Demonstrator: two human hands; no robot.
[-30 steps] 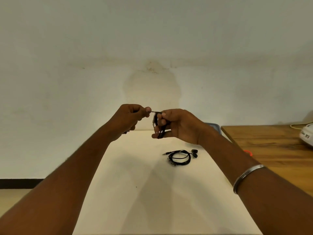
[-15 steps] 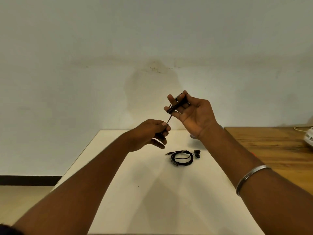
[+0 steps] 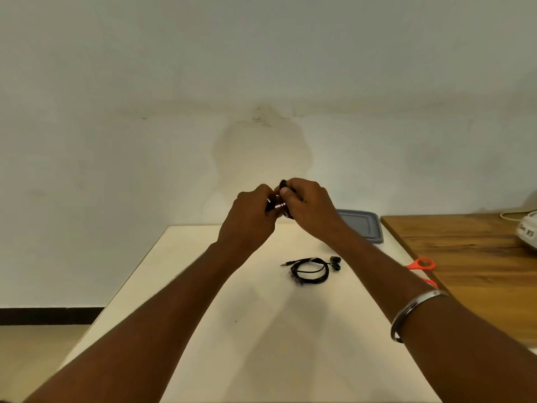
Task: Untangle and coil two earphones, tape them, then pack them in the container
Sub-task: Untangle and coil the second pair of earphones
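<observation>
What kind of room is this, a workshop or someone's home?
Likely a plain workroom: a white table against a blank wall, a wooden bench beside it, orange scissors and a grey container.

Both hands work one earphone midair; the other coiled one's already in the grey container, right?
No. Head view: the coiled earphone lies on the white table, outside the grey container. Left hand and right hand do hold the other earphone midair.
</observation>
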